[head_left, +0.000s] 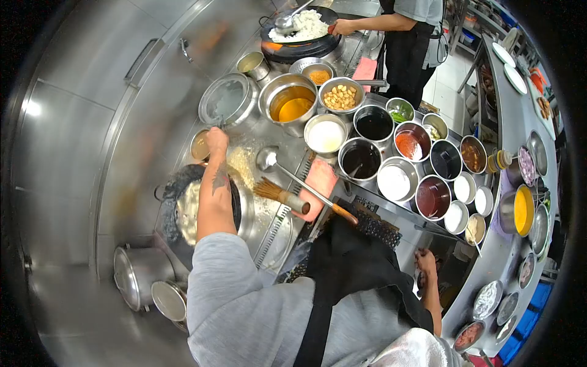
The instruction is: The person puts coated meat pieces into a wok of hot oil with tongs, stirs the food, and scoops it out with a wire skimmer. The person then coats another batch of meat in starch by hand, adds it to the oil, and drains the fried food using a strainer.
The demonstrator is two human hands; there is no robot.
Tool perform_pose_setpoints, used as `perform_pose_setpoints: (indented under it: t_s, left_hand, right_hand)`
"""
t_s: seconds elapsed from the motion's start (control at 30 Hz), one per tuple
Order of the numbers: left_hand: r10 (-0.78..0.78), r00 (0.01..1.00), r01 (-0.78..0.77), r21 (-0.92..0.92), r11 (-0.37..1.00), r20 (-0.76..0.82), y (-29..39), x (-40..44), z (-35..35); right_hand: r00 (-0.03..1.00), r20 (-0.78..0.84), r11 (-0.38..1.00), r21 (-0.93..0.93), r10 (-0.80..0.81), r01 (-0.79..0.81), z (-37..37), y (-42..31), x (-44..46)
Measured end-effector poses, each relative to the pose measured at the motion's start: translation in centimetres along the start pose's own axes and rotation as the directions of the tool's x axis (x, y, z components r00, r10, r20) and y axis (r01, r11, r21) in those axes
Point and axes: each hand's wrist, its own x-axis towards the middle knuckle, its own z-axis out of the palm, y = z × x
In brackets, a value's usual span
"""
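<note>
My left hand (pixel 217 142) reaches over the steel stove top, closed, between a small pot of brown contents (pixel 199 147) and a large lidded pot (pixel 226 100). What its fingers grip, if anything, is hidden. Under my left forearm sits a wok (pixel 174 199) with pale, glossy contents, partly covered by the arm. Nearer my body lie a long-handled ladle (pixel 293 177) and a bamboo wok brush (pixel 278 194). Low at my right side, my right hand (pixel 426 260) hangs with curled fingers by the counter's underside; I cannot make out anything in it.
Several seasoning pots, including dark sauce (pixel 359 160) and white powder (pixel 397 180), crowd the counter ahead. A co-worker's hand (pixel 342 27) holds another wok (pixel 299 37) with white food at the back. Folded pink cloth (pixel 319 183) lies by the stove edge. Food bowls line the right counter (pixel 498 244).
</note>
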Motion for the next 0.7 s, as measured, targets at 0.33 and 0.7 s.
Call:
perform_pose_setpoints:
  t_s: [0.33,0.7]
  left_hand:
    - [-0.223,0.960,0.142,-0.391,0.910,-0.171,3.9,-31.1,-9.8]
    - [-0.644,0.751,0.478,-0.552,0.683,-0.146,-7.5,-70.5,-20.9]
  right_hand:
    - [0.887,0.245,0.898,-0.113,-0.391,0.426,1.0,-3.1,1.8]
    - [0.760,0.575,0.860,-0.178,-0.303,0.478,7.2,-3.1,-3.8]
